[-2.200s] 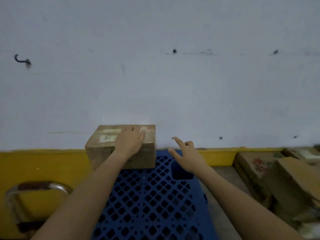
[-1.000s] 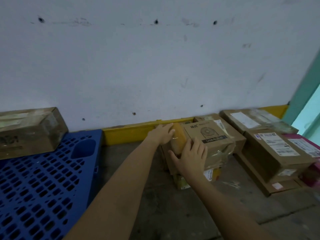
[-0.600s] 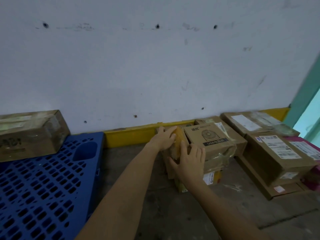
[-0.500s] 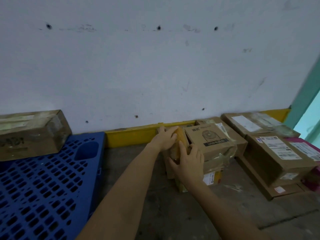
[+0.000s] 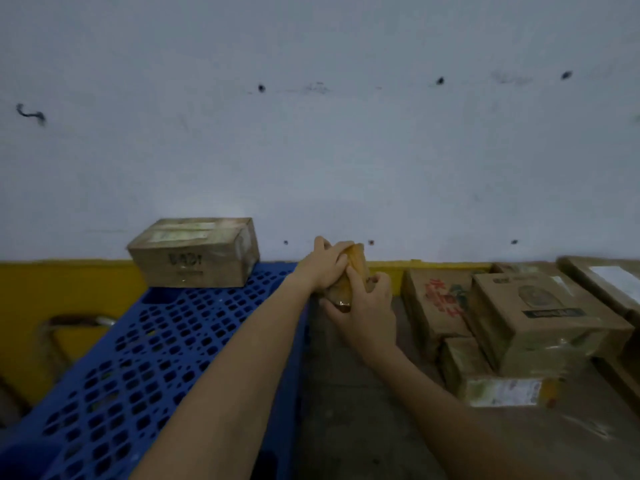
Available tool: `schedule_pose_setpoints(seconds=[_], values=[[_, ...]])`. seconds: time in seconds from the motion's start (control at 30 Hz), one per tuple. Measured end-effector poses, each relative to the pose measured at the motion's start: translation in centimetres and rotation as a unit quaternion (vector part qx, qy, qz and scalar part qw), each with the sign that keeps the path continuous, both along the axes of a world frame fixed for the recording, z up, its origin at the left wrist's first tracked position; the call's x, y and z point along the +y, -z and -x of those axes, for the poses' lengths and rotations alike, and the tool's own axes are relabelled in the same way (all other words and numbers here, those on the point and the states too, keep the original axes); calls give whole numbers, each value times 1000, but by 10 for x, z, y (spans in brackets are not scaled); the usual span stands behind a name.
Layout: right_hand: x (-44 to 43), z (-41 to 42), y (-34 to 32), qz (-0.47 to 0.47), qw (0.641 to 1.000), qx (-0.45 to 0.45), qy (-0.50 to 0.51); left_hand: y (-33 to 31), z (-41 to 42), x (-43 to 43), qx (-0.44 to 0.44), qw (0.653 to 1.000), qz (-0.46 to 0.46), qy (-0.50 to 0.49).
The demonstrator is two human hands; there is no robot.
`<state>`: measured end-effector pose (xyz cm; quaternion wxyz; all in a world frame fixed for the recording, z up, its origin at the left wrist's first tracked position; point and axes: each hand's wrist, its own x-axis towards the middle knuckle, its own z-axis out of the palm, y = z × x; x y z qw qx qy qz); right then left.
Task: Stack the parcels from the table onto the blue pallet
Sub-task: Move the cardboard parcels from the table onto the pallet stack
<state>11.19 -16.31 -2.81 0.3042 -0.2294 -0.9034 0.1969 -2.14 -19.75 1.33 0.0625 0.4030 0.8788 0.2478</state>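
Both hands hold one small parcel (image 5: 353, 271) in the air, just past the right edge of the blue pallet (image 5: 145, 358) and in front of the yellow strip (image 5: 69, 282) at the foot of the wall. The left hand (image 5: 323, 268) wraps its far upper end, fingers (image 5: 334, 252) curled closed over the top; the right hand (image 5: 367, 313) closes on the near lower end, thumb and fingers pinching its sides. The parcel looks narrow, wrapped in glossy yellowish tape or film, and tilted with one end higher than the other. Judging by how easily two bare hands carry it, it is probably light; the shiny wrap may be slippery, so a grip at both ends, as here, seems safer than a pinch on a flat face. Whether its contents are stiff or soft I cannot tell. One brown box (image 5: 194, 254) already sits on the far edge of the pallet, against the wall, and the rest of the grid is bare. To the right, more boxes (image 5: 519, 323) wait in a loose pile; the surface under them is too dim to identify. The parcel likely goes beside the brown box, where a flat placement would keep it from rolling or sliding on the open grid.
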Motion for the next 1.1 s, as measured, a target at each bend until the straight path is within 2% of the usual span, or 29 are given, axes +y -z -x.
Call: schedule_pose_setpoints(seconds=[0.17, 0.47, 0.57, 0.73, 0.87, 1.1], values=[[-86, 58, -2, 44, 996, 15, -77, -1, 56, -106, 25, 998, 5, -52], [-239, 157, 17, 84, 987, -42, -129, 28, 151, -275, 27, 991, 37, -123], [-277, 184, 27, 83, 984, -65, -145, 42, 175, -314, 5, 991, 9, -133], [-302, 215, 29, 147, 975, -53, -158, 48, 209, -340, -50, 988, -45, -138], [-302, 229, 28, 244, 951, -67, -176, 49, 230, -338, -56, 989, -73, -113], [-293, 252, 25, 268, 946, -68, -171, 53, 258, -320, -35, 986, -99, -128]])
